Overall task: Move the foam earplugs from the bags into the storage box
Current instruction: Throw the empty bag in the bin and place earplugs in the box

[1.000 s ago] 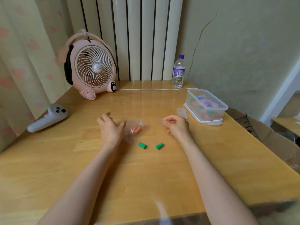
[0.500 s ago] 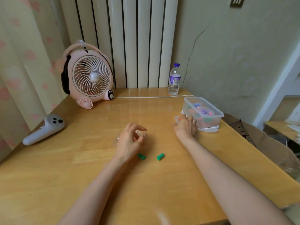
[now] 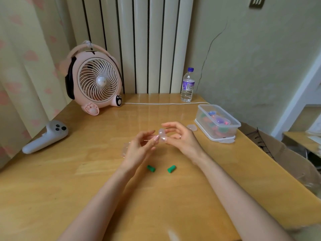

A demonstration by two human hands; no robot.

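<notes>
Above the middle of the surface (image 3: 86, 197), both hands have come together on one small clear bag (image 3: 162, 134). Half a second ago the right hand (image 3: 180, 138) was out beside the storage box (image 3: 219, 122) and the left hand (image 3: 139, 148) lay over a bag on the wood; now the fingertips of each pinch opposite sides of the bag, held just clear of the surface. Whether it holds earplugs cannot be told — the plastic is too small and glossy.

Two green earplugs (image 3: 151, 168) lie loose on the surface just below the hands, well apart from the box. The box stands open at the right edge, already holding coloured items. Another flat bag (image 3: 125, 150) lies partly hidden behind the left hand.

Judgement: a fresh bag is being opened — the green pair is not yet transferred
</notes>
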